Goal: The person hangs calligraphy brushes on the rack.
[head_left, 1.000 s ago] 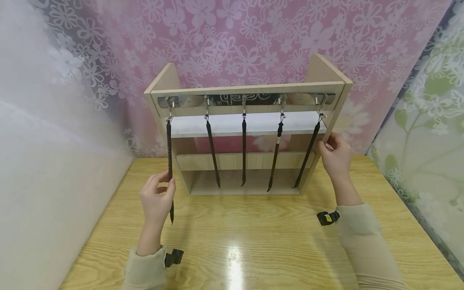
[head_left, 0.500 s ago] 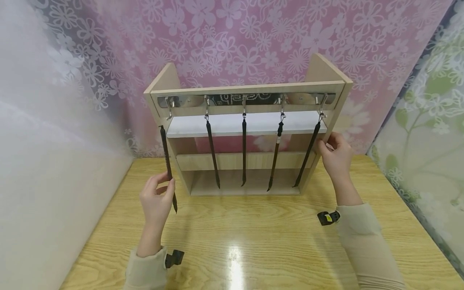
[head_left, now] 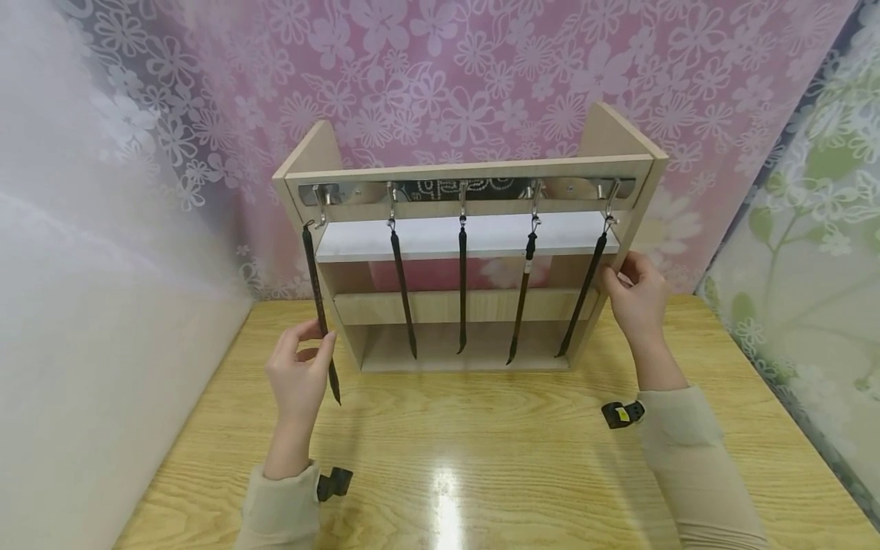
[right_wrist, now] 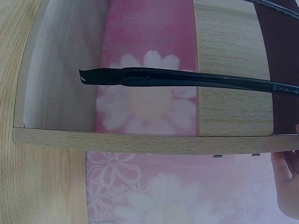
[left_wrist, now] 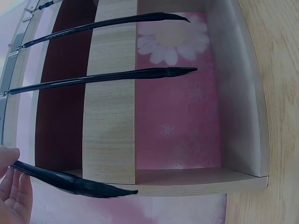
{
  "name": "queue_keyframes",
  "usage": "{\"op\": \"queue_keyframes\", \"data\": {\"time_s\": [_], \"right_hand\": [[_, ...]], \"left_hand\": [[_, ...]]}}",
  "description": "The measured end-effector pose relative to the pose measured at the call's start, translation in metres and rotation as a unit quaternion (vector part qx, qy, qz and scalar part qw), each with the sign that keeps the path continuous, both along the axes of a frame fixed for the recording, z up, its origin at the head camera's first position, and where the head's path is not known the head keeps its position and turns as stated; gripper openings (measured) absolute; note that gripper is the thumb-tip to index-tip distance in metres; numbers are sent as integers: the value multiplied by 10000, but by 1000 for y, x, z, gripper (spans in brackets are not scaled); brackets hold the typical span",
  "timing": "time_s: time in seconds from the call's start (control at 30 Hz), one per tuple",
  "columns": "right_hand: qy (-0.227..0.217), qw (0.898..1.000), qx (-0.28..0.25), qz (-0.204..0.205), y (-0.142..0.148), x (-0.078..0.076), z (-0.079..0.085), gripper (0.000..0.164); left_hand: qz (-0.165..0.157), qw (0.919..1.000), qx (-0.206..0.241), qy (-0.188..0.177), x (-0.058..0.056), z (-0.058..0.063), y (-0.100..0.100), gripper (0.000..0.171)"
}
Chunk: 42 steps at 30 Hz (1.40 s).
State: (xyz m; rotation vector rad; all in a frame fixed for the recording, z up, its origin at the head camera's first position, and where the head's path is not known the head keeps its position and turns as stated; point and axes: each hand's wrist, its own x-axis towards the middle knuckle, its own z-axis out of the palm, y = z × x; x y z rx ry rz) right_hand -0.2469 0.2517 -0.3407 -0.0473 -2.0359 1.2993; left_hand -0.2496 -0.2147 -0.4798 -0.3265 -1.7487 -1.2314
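My left hand (head_left: pixel 297 374) pinches a dark calligraphy brush (head_left: pixel 313 263) between thumb and fingers at the rack's left side. The brush tilts, bristles down, and its hanging loop is right at the leftmost metal hook (head_left: pixel 321 206). In the left wrist view the dark bristle end (left_wrist: pixel 93 187) points away from the fingers. With my right hand (head_left: pixel 639 302) I grip the right side panel of the wooden rack (head_left: pixel 474 307). Several more brushes hang from the other hooks, among them a brown-handled brush (head_left: pixel 524 286) and the rightmost brush (right_wrist: pixel 159 78).
A white shelf (head_left: pixel 433 234) lies behind the hanging brushes. The rack stands on a wood-grain table (head_left: pixel 509 458). Pink floral cloth (head_left: pixel 454 69) covers the back, with a pale wall (head_left: pixel 103 267) at left and flowered cloth (head_left: pixel 811 252) at right.
The left brush has come off its hook, its top shifting left and down, then rising slightly back toward the hook. My right hand and the rack have stayed put.
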Motion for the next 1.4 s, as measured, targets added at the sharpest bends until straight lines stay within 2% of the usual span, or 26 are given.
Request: {"op": "queue_keyframes", "data": {"time_s": [0.1,0.17,0.2,0.23,0.33,0.43,0.5,0.53,0.63,0.7,0.73,0.77,0.87,0.93,0.97,1.0,1.07,1.1,1.13,1.2,1.3,1.33,1.37,1.4], "right_hand": [[-17,10000,5,4,0,0,0,23],[-26,10000,23,0,0,0,0,23],[-28,10000,42,-2,0,0,0,23],[-26,10000,56,-2,0,0,0,23],[-10,10000,86,-14,0,-1,0,24],[-4,9999,102,-18,0,-1,0,23],[-18,9999,100,-11,0,-1,0,24],[-26,9999,105,-5,0,-1,0,24],[-42,9999,115,10,0,-1,1,24],[-38,9999,127,15,0,-1,1,24],[-30,9999,141,6,0,-1,1,24],[-16,9999,153,-1,0,-1,1,24],[24,9998,182,-22,0,-1,0,23],[50,9998,192,-41,0,-2,0,23],[63,9998,191,-46,0,-2,0,23],[70,9998,185,-50,0,-2,0,23],[98,9998,178,-54,0,-2,0,22],[113,9998,169,-46,0,-2,-1,22],[130,9998,166,-41,0,-2,-1,21],[156,9997,163,-28,1,-2,-1,21],[152,9998,157,-25,1,-2,-2,20],[138,9998,155,-30,1,-2,-2,21],[117,9998,152,-34,1,-2,-2,21],[99,9998,154,-40,1,-1,-2,21]], "left_hand": [[-36,10000,-28,34,6,12,6,32],[-39,10000,-6,41,5,10,5,32],[-25,10000,-22,15,2,6,3,32],[124,9998,-147,75,-7,-9,-4,33],[337,9991,-274,-16,-27,-41,-18,34],[462,9979,-416,-182,-36,-55,-26,35],[408,9986,-313,-133,-29,-44,-20,33],[386,9987,-307,-131,-17,-25,-12,31],[334,9989,-308,-114,27,40,18,21],[158,9998,-139,-3,45,67,32,18],[141,9998,-108,7,47,70,33,18],[68,10000,-45,-14,45,69,32,19],[238,9996,-109,114,10,20,7,25],[468,9985,-268,0,-10,-10,-8,29],[520,9982,-305,-38,-14,-18,-12,30],[633,9974,-353,-2,-25,-34,-19,32],[639,9970,-430,13,-30,-43,-24,32],[586,9976,-370,58,-29,-42,-23,32],[434,9987,-274,47,-18,-25,-15,29],[292,9992,-187,215,-7,-8,-6,27],[140,9998,-39,169,32,49,21,20],[9,9996,65,287,39,60,27,19],[78,9995,15,310,40,62,29,18],[131,9997,-30,181,46,69,32,17]]}}
